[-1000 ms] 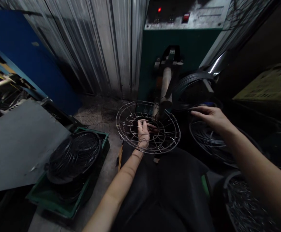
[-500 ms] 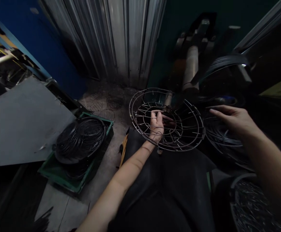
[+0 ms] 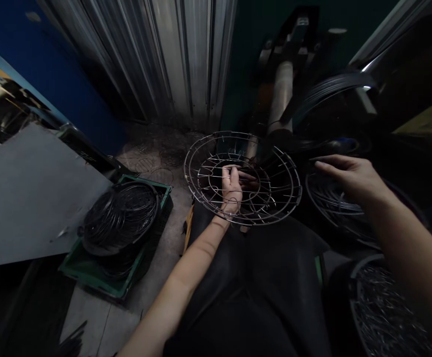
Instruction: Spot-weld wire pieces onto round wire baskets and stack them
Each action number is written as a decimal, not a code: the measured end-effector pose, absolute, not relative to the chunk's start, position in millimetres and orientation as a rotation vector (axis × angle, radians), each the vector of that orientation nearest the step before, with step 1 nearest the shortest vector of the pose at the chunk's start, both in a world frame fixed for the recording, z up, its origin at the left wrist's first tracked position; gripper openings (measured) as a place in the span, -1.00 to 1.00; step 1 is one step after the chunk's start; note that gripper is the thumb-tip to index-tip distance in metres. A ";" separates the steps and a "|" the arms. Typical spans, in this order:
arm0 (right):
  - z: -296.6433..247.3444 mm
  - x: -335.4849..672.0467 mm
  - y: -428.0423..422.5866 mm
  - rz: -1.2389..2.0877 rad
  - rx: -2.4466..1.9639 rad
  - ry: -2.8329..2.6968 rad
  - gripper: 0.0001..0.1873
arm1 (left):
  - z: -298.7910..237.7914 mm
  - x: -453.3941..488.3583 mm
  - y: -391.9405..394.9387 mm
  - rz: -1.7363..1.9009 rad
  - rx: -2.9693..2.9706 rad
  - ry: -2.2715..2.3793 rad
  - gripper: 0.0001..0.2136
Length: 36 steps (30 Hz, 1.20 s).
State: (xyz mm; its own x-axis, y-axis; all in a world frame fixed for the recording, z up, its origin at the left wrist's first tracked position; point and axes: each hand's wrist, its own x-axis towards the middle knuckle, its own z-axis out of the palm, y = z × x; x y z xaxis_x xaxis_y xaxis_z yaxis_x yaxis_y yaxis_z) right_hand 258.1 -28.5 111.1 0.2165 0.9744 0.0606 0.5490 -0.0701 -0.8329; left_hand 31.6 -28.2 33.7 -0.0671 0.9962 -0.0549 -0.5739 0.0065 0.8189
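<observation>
left hand (image 3: 231,191) curled shut | right hand (image 3: 349,173) flat, fingers extended (hovering)

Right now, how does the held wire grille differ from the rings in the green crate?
The round bare-metal wire grille is silvery; the stack of dark wire rings is black. The grille has spokes and hoops; the rings are plain loops. The left hand holds the grille up; the rings lie in the green plastic crate. Both are round wire.

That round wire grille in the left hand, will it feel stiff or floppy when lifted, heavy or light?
Probably stiff: the wire grille holds its round dished shape though the left hand grips only its inner rings. Likely light for its size, being mostly open gaps between thin wires. On edge, its circular rim might roll.
</observation>
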 end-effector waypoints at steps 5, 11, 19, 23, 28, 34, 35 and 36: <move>105.7 260.0 -24.5 0.767 -1.641 -1.332 -0.78 | 31.8 32.2 -28.2 1.476 0.747 0.777 -0.83; 126.2 252.1 -5.3 0.740 -1.652 -1.524 -0.66 | 30.7 31.0 -27.6 1.449 0.767 0.786 -0.84; 151.2 219.4 56.0 0.765 -1.525 -1.873 -0.65 | 19.5 11.4 -28.7 1.381 0.755 0.740 -0.72; 147.1 209.2 55.0 0.876 -1.458 -1.937 -0.56 | 16.9 0.6 -32.4 1.333 0.805 0.759 -0.67; 149.3 218.4 31.8 0.807 -1.519 -1.916 -0.48 | 31.0 -4.9 -42.8 1.299 0.877 0.879 -0.70; 152.0 257.1 -19.1 0.752 -1.664 -1.796 -0.53 | 61.8 -28.6 -49.8 1.090 1.218 1.061 -0.76; 150.6 263.5 -29.7 0.742 -1.695 -1.767 -0.55 | 65.9 -31.5 -48.7 1.067 1.253 1.059 -0.77; 148.5 269.3 -40.3 0.742 -1.728 -1.741 -0.57 | 69.5 -33.6 -46.9 1.054 1.274 1.062 -0.78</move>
